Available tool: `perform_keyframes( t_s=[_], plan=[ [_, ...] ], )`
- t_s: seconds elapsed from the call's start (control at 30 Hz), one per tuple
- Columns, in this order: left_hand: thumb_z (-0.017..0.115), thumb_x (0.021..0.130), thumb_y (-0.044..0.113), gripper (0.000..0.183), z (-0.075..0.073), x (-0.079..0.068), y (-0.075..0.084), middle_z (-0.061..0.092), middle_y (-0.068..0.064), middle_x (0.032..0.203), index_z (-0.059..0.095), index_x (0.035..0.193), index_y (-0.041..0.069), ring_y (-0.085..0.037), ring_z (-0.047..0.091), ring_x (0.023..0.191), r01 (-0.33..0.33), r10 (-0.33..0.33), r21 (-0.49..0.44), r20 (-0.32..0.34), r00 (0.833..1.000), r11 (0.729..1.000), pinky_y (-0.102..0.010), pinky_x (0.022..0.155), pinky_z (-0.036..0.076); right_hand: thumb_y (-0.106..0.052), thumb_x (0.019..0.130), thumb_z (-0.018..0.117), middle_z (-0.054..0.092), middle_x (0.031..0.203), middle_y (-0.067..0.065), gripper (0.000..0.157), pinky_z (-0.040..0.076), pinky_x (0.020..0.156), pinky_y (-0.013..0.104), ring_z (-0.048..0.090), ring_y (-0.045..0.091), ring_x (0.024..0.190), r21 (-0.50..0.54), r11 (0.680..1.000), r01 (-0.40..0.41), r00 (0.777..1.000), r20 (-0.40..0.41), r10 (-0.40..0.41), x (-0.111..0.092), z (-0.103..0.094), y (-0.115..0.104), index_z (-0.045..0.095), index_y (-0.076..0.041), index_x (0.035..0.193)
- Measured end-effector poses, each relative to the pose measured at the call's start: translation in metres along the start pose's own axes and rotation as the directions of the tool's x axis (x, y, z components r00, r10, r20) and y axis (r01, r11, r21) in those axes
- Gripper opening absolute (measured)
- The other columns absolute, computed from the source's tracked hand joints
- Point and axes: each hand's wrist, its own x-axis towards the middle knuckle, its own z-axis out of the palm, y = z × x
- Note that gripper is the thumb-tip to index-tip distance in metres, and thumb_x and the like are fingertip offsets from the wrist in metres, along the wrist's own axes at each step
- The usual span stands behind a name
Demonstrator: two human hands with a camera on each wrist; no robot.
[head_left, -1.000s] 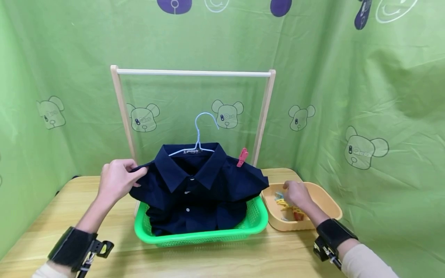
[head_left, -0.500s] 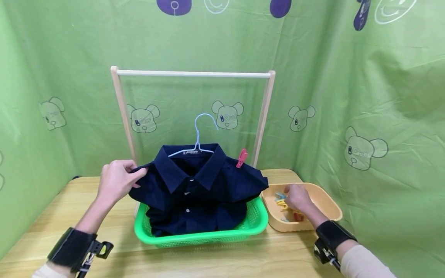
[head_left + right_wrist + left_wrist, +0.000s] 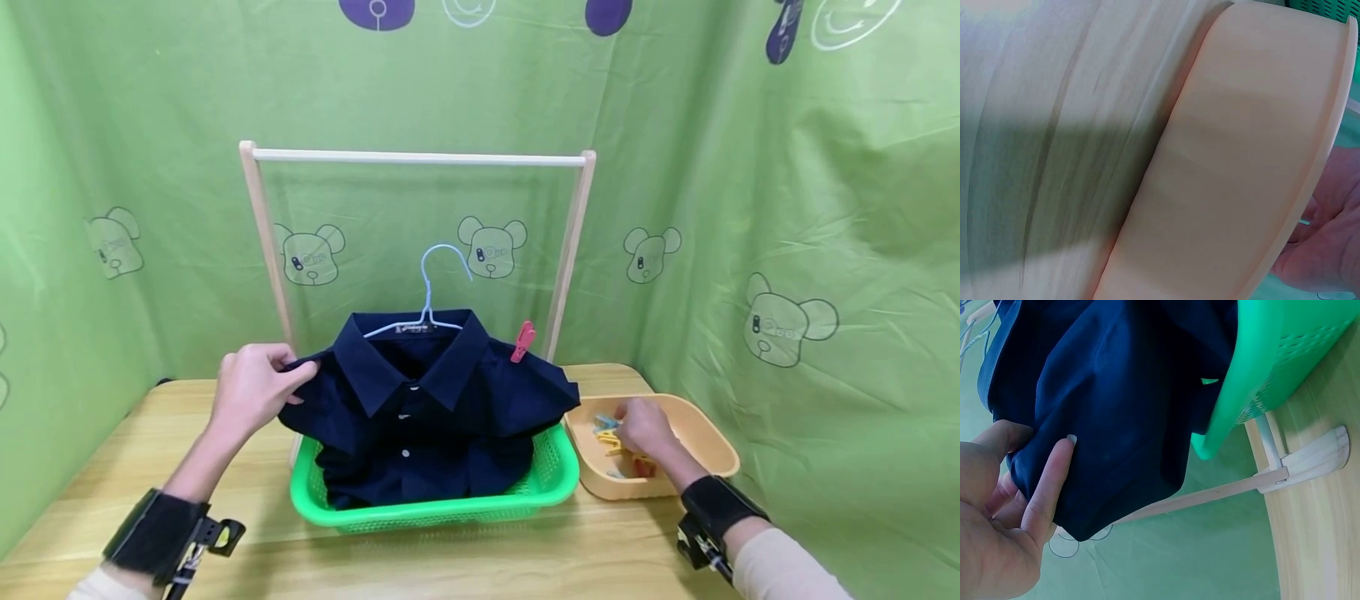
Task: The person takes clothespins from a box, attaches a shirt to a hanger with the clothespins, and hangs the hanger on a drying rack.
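A navy collared shirt (image 3: 420, 400) sits partly in a green basket (image 3: 435, 510), with a light-blue wire hanger (image 3: 428, 287) inside its collar. My left hand (image 3: 258, 383) pinches the shoulder at the left between thumb and fingers; the left wrist view shows the fabric (image 3: 1110, 425) between them. On the other shoulder a pink clothespin (image 3: 523, 342) is clipped. My right hand (image 3: 647, 429) reaches down into an orange tray (image 3: 708, 437) among several clothespins (image 3: 611, 439). Its fingertips are hidden; in the right wrist view the tray wall (image 3: 1241, 150) blocks them, and I cannot tell what they hold.
Behind the basket stands a rack with a white top bar (image 3: 420, 157) and wooden uprights (image 3: 570, 250). The orange tray sits right beside the basket on the wooden table (image 3: 375, 567). A green curtain (image 3: 420, 75) surrounds the table at the back and sides.
My right hand has shifted slightly within the tray and stays low over the clothespins. My left hand and the shirt have hardly moved.
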Motion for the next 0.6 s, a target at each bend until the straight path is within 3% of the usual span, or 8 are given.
perform_keyframes(
  t_s=[0.43,0.6],
  plan=[
    [0.074,0.089,0.029,0.032,-0.001,0.0017,0.0015,0.07,0.001,0.057,0.063,0.063,0.015,-0.009,0.07,0.051,-0.006,0.006,0.006,-0.003,1.0,1.0,-0.028,0.046,0.041,0.002,0.079,0.061,0.068,0.111,0.028,0.036,0.051,0.088,0.056,0.061,0.036,0.094,0.007,0.997,-0.083,0.995,0.063,0.083,-0.0001,0.0008,-0.0042,0.069,0.008,0.113],
    [0.073,0.089,0.03,0.033,-0.0019,0.0022,0.0012,0.071,0.0,0.058,0.062,0.063,0.014,-0.01,0.07,0.051,-0.007,0.007,0.01,0.003,1.0,1.0,-0.028,0.046,0.04,0.0,0.08,0.061,0.068,0.111,0.029,0.034,0.052,0.09,0.057,0.063,0.038,0.096,-0.004,0.998,-0.064,0.996,0.064,0.064,0.0002,0.0009,-0.0018,0.07,0.009,0.112]
  ],
)
